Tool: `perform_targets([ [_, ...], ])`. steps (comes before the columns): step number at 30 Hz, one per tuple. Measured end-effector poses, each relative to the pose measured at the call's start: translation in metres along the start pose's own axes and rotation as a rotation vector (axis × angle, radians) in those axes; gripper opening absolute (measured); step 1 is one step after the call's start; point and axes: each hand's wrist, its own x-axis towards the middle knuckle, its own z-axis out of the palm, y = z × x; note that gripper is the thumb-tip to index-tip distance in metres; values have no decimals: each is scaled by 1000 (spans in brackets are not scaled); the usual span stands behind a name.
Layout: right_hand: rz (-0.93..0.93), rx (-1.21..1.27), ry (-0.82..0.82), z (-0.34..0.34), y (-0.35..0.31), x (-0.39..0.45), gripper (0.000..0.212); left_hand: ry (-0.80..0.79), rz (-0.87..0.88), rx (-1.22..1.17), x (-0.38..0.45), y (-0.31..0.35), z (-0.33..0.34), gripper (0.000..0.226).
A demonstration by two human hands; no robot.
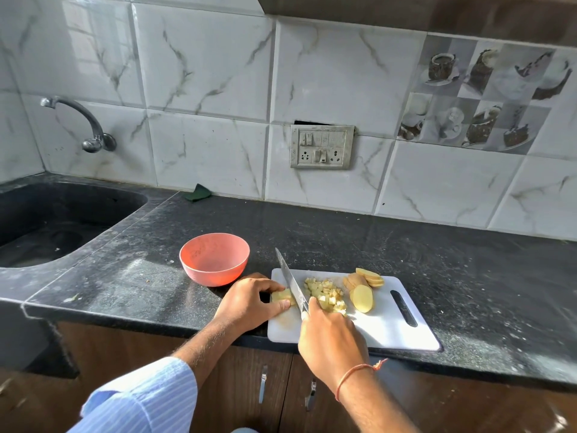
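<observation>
Two bare hands work at a white cutting board [406,335] that lies on the black granite counter [452,260]. The left hand [249,303] curls fingers and thumb round a potato piece [282,296] at the board's left end. The right hand [331,342] grips the handle of a chef's knife [292,281], its blade slanting away right against that piece. Potato cubes [327,296] lie heaped right of the blade, with potato slices [362,297] beyond them. A salmon-pink bowl [215,259] stands just left of the board.

Bright daylight glare on tiles [199,67] (edges warped).
</observation>
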Motion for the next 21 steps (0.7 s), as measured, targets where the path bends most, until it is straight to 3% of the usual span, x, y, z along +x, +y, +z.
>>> perform_targets([
  [5,-9,-44,-57,1,-9,14,50,2,-11,-6,-2,4,-3,38],
  [13,-45,-126,-5,-1,15,-10,52,1,-16,11,0,3,-1,48],
  [21,13,27,9,-8,15,-5,41,-7,-11,9,-2,5,-2,58],
])
